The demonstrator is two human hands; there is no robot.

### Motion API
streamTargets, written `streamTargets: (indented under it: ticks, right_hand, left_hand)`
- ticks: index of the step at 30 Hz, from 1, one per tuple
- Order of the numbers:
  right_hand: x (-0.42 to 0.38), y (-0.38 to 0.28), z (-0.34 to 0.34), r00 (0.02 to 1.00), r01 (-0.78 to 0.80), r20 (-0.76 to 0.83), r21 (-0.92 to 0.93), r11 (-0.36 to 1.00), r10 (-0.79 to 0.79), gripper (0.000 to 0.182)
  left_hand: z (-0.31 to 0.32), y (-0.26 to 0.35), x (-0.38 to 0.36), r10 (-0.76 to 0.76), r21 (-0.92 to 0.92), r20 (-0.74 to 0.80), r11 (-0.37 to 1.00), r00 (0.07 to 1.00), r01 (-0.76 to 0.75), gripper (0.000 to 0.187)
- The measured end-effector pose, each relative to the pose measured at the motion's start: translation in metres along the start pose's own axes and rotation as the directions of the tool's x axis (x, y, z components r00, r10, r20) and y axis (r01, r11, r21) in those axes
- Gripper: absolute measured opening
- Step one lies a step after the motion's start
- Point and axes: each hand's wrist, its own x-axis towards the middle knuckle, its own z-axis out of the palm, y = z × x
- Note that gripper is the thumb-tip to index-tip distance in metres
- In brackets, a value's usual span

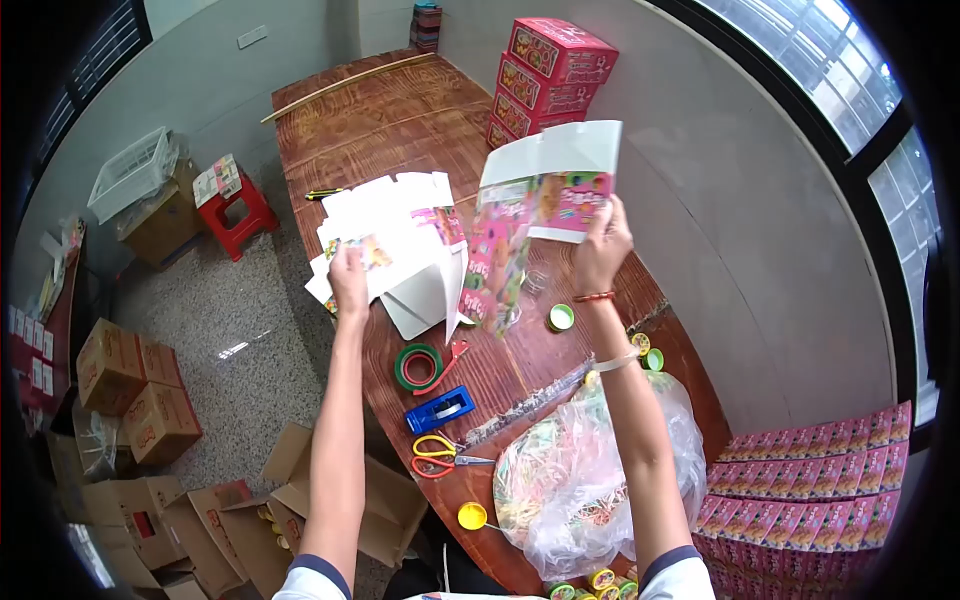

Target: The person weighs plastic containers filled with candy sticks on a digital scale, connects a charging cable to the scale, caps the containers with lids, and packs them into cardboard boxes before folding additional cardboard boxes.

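My left hand [349, 278] grips the near edge of a pile of white and pink printed card sheets [375, 215] on the left part of the table. Raised over the table, my right hand [606, 245] holds a folded card box blank [572, 190] by its right edge. It is white inside with pink printed panels, and its hanging left part is blurred. Below the sheets lie a green tape roll [418, 368], a blue tape dispenser [440, 409] and scissors [435, 457] with yellow and red handles.
A clear bag of thin pastel strips [570, 470] fills the table's near right. Pink boxes [545, 85] are stacked at the back. Round green-lidded tubs [561, 317] stand nearby. Cartons [160, 420] and a red stool [238, 212] are on the floor at left.
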Motion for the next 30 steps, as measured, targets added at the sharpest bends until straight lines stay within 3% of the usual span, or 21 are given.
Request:
streamTargets:
  ticks: [1,2,3,4,5,7,8,9,11,12,14,16,18,20,21,23,25,27,28,30]
  right_hand:
    - [0.018,0.002,-0.026,0.999,-0.034,-0.033,0.068,0.997,0.036,0.029]
    - [0.031,-0.006,-0.049,0.989,-0.065,-0.125,0.113,0.992,0.079,0.030]
    - [0.039,-0.005,-0.080,0.986,-0.032,-0.159,0.074,0.997,0.043,0.031]
    - [0.038,-0.032,-0.105,0.981,-0.010,-0.192,0.050,0.999,0.019,0.032]
    - [0.032,-0.053,-0.132,0.979,0.023,-0.203,-0.009,1.000,-0.024,0.032]
    - [0.004,-0.097,-0.190,0.970,0.039,-0.226,-0.232,0.972,-0.093,0.032]
    - [-0.018,-0.125,-0.214,0.964,0.020,-0.237,-0.382,0.924,-0.119,0.032]
    - [-0.050,-0.149,-0.234,0.970,0.016,-0.205,-0.479,0.878,-0.130,0.033]
    - [-0.120,-0.196,-0.265,0.983,-0.012,-0.159,-0.573,0.820,-0.096,0.035]
    - [-0.158,-0.212,-0.278,0.995,0.004,-0.085,-0.496,0.868,-0.052,0.037]
    - [-0.221,-0.247,-0.292,1.000,0.019,0.018,-0.367,0.930,-0.013,0.036]
    - [-0.261,-0.276,-0.308,0.992,-0.079,0.069,-0.281,0.956,0.102,0.036]
    - [-0.286,-0.301,-0.330,0.942,-0.297,0.084,-0.241,0.924,0.325,0.039]
    - [-0.301,-0.328,-0.350,0.887,-0.424,0.097,-0.217,0.879,0.451,0.039]
    - [-0.309,-0.341,-0.359,0.853,-0.485,0.102,-0.208,0.850,0.511,0.039]
    - [-0.317,-0.345,-0.380,0.941,-0.280,0.109,-0.277,0.919,0.320,0.037]
    - [-0.319,-0.363,-0.397,0.940,-0.296,0.094,-0.257,0.920,0.328,0.035]
    - [-0.326,-0.370,-0.417,0.927,-0.363,0.079,-0.055,0.930,0.366,0.044]
    - [-0.323,-0.376,-0.428,0.905,-0.420,0.086,0.019,0.907,0.417,0.049]
    - [-0.315,-0.388,-0.443,0.878,-0.477,0.070,0.070,0.876,0.473,0.055]
  left_hand:
    - [-0.007,-0.017,0.007,-0.093,-0.088,-0.056,0.992,0.994,0.088,0.024]
    - [-0.008,-0.053,0.018,-0.075,-0.265,-0.053,0.963,0.996,0.059,0.023]
    - [-0.020,-0.056,0.018,-0.309,-0.135,0.106,0.937,0.945,0.322,0.022]
    - [-0.022,-0.076,0.019,-0.382,-0.081,0.176,0.913,0.907,0.400,0.026]
    - [-0.015,-0.078,0.014,-0.324,0.113,0.143,0.944,0.935,0.310,0.042]
    - [-0.002,-0.078,0.003,-0.204,0.507,0.074,0.851,0.976,0.139,0.084]
    - [0.015,0.005,-0.046,-0.064,0.328,0.201,0.945,0.978,-0.006,0.073]
    - [0.028,0.063,-0.096,0.014,0.163,0.419,0.982,0.908,-0.091,0.065]
    - [0.044,0.170,-0.204,0.176,-0.324,0.756,0.937,0.630,0.128,0.065]
    - [0.049,0.203,-0.258,0.347,-0.514,0.800,0.818,0.490,0.260,0.074]
    - [0.032,0.280,-0.359,0.381,-0.451,0.890,0.658,0.250,0.603,0.090]
    - [0.014,0.272,-0.443,0.321,-0.426,0.902,0.772,0.290,0.471,0.093]
    - [-0.011,0.276,-0.489,0.240,-0.372,0.926,0.710,0.291,0.598,0.088]
    - [-0.032,0.273,-0.527,0.258,-0.415,0.900,0.753,0.351,0.511,0.084]
    - [-0.040,0.258,-0.542,0.244,-0.363,0.929,0.750,0.279,0.552,0.084]
    - [-0.057,0.285,-0.555,0.229,-0.358,0.934,0.629,0.275,0.691,0.085]
    - [-0.071,0.283,-0.570,0.266,-0.324,0.945,0.676,0.191,0.662,0.088]
    - [-0.075,0.284,-0.589,0.239,-0.307,0.952,0.728,0.193,0.614,0.092]
    - [-0.076,0.291,-0.586,0.291,-0.286,0.952,0.750,0.092,0.596,0.091]
    - [-0.074,0.315,-0.599,0.301,-0.357,0.934,0.823,0.193,0.441,0.086]
